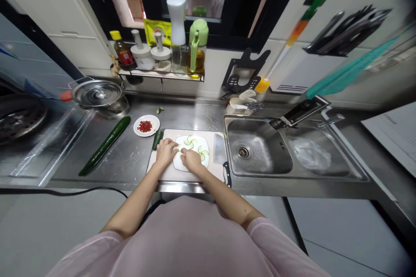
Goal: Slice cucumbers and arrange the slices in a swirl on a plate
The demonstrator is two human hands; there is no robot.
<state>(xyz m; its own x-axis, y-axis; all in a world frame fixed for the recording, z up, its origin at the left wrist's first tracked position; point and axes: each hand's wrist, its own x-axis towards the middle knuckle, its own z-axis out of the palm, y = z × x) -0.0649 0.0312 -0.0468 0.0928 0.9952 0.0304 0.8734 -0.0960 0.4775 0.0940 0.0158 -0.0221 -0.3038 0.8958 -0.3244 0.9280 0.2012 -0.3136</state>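
Observation:
A white plate (201, 161) with several pale green cucumber slices (191, 142) rests on a white cutting board (216, 169) at the counter's front edge. My left hand (165, 151) and my right hand (191, 159) both rest over the plate's near left part, fingers curled and meeting around a slice; what each pinches is too small to make out. A cleaver (220, 150) lies on the board's right side, blade away from me. A short cucumber piece (157, 140) lies at the board's left edge.
A whole cucumber (105, 144) lies on the steel counter (130, 160) to the left, beside a small dish of red bits (146, 126). A lidded pot (96, 94) stands at the back left, a sink (260, 151) to the right. A rack of bottles (162, 52) hangs behind.

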